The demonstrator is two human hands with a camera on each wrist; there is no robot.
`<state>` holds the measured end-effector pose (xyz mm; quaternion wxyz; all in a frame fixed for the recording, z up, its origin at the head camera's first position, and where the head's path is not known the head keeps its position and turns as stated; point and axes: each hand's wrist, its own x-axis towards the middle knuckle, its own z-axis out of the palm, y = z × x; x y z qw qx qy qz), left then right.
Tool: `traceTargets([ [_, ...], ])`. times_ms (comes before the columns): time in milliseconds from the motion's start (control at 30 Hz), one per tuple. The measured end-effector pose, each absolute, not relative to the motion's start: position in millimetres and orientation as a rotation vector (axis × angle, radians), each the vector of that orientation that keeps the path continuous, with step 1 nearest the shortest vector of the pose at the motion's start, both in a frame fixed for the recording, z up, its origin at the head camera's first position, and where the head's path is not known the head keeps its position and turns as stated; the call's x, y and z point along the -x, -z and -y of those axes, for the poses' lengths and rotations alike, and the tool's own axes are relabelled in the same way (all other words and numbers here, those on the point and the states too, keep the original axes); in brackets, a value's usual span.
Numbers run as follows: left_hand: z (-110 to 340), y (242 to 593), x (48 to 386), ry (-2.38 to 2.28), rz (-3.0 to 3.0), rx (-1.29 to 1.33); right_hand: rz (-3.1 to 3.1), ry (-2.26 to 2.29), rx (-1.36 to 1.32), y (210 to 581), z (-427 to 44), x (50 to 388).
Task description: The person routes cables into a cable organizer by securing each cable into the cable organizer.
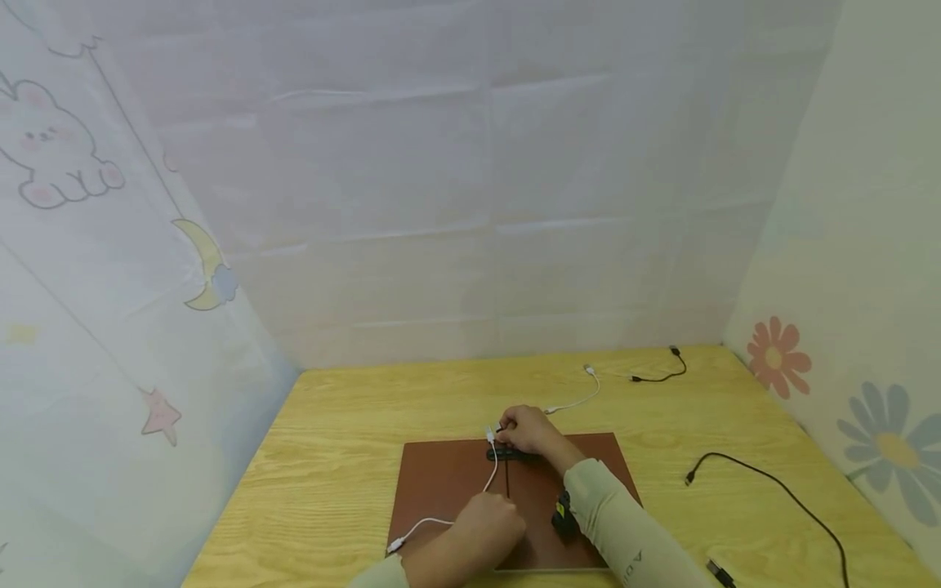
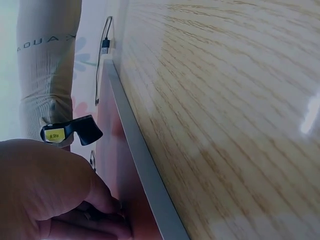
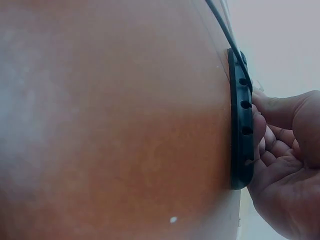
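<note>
On a brown mat [image 1: 434, 474] lies a black slotted cable holder [image 1: 500, 454], seen side-on in the right wrist view [image 3: 241, 145]. Behind it my right hand [image 1: 531, 431] pinches a thin black cable [image 3: 226, 31], which crosses the holder's upper part in that view. The black cable runs back toward me to my left hand [image 1: 488, 527], whose curled fingers grip it low over the mat. In the left wrist view that hand [image 2: 45, 190] has thumb and fingers together, its grip partly hidden. A white cable [image 1: 495, 472] passes over the holder's left end, its connector just behind.
The white cable's other connector [image 1: 397, 543] rests at the mat's left edge. On the wooden table [image 1: 331, 457] lie a short white cable [image 1: 581, 402], a short black cable [image 1: 665, 377] and a longer black cable [image 1: 779, 482] to the right. Walls stand behind and at both sides.
</note>
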<state>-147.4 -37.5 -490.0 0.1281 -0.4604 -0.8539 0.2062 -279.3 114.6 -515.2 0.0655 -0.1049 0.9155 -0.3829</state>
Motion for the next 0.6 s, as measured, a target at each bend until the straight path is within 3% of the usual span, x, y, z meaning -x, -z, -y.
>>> traceTargets([
  [600, 25, 480, 142, -0.587, 2.511, 1.377, -2.792, 1.119, 0.261, 501, -133, 267],
])
